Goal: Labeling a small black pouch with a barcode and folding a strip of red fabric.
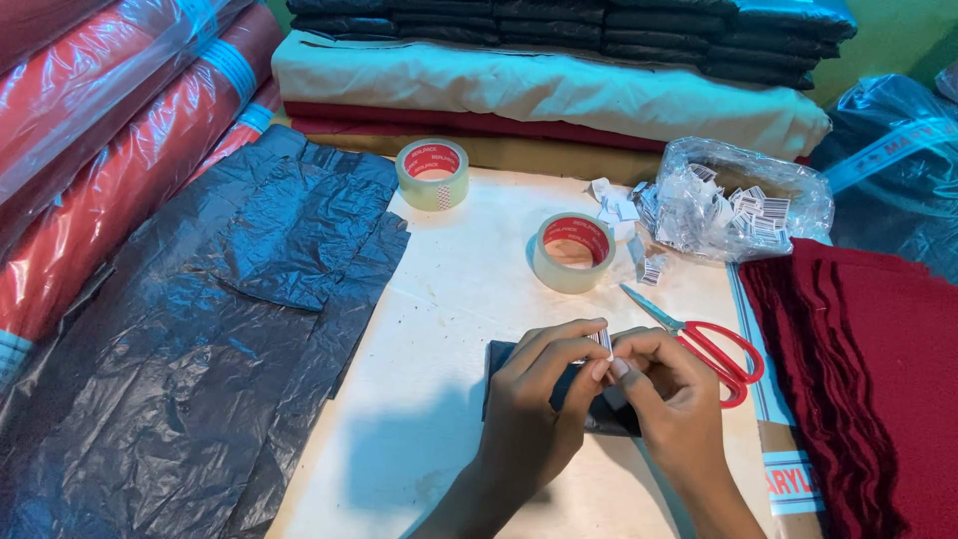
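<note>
My left hand (539, 394) and my right hand (674, 394) meet over a small dark folded cloth piece (499, 361) that lies on the pale table (439, 329). Both hands pinch a small white paper label (604, 341) between their fingertips, just above the cloth. Red-handled scissors (714, 344) lie right beside my right hand, blades pointing away to the upper left.
Two rolls of clear tape (572, 253) (433, 174) stand farther back. A clear bag of white labels (738, 200) sits at the back right, loose labels (621, 215) beside it. Black plastic bags (230, 319) cover the left; a dark red cloth stack (868, 379) lies on the right.
</note>
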